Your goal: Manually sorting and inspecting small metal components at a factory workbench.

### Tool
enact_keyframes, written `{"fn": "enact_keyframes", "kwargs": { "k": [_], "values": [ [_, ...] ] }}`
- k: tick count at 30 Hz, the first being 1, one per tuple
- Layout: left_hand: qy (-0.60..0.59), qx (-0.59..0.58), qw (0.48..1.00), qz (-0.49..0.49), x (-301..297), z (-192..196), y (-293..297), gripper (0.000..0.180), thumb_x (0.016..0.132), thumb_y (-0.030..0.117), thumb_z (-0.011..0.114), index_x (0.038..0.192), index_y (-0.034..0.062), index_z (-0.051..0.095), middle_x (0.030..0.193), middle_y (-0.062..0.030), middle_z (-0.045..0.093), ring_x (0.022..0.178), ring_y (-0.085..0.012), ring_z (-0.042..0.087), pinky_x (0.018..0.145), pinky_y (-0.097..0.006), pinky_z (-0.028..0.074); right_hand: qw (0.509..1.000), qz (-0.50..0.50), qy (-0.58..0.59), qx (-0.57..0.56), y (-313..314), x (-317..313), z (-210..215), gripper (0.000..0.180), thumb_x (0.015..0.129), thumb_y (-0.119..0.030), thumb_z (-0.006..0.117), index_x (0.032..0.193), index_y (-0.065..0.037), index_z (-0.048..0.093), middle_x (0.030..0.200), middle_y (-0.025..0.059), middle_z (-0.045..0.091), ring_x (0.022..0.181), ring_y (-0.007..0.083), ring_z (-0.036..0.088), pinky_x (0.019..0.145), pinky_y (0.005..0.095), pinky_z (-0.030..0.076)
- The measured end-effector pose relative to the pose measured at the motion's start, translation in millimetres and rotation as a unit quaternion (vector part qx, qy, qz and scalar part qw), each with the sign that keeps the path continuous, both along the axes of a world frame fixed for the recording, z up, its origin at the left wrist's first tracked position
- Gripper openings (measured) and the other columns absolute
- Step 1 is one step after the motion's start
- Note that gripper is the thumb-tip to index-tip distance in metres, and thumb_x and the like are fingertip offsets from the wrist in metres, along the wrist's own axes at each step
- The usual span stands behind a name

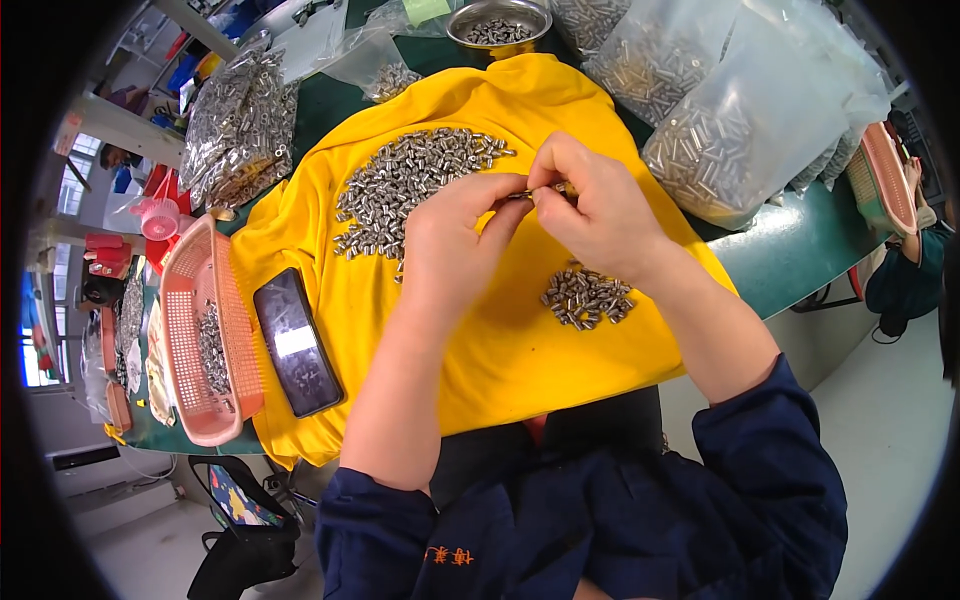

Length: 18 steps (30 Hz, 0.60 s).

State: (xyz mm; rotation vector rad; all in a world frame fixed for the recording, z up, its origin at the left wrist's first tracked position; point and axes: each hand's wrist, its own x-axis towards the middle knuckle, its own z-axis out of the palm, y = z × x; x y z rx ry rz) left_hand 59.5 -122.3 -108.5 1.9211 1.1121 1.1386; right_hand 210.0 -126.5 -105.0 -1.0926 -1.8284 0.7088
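Note:
My left hand (pixel 455 235) and my right hand (pixel 590 200) meet above a yellow cloth (pixel 500 330) spread on the green table. Both pinch one small metal part (pixel 530 192) between their fingertips. A large heap of small silver cylindrical parts (pixel 405 180) lies on the cloth just beyond my left hand. Below my right wrist, a smaller pile of the same parts (pixel 587 297) sits on the cloth.
A black phone (pixel 297 342) lies on the cloth's left side, next to an orange plastic basket (pixel 210 400) holding parts. Clear bags of metal parts (pixel 715 140) stand at right and back left (pixel 240 125). A steel bowl (pixel 498 22) sits behind. Another person is at the right edge (pixel 905 270).

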Motion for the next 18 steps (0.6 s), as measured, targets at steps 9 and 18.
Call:
{"fn": "enact_keyframes", "kwargs": {
  "k": [9,18],
  "values": [
    [-0.057,-0.171,0.982,0.061,-13,3,14,0.014,0.071,0.002,0.058,0.085,0.0024,0.062,0.075,-0.0072,0.062,0.068,-0.0135,0.059,0.064,-0.021,0.045,0.997,-0.062,0.004,0.045,7,16,15,0.007,0.069,-0.008,0.049,0.074,-0.003,0.046,0.062,0.0118,0.051,0.055,0.027,0.051,0.05,0.0322,0.04],
    [0.039,0.006,0.999,-0.007,-10,-8,12,0.014,0.068,0.006,0.061,0.081,0.0025,0.062,0.078,-0.0089,0.058,0.074,-0.0211,0.055,0.066,-0.026,0.043,0.996,-0.066,0.003,0.053,5,7,5,0.006,0.069,-0.002,0.049,0.073,-0.003,0.045,0.057,0.0104,0.047,0.049,0.0211,0.047,0.047,0.0285,0.037]
  ]
}}
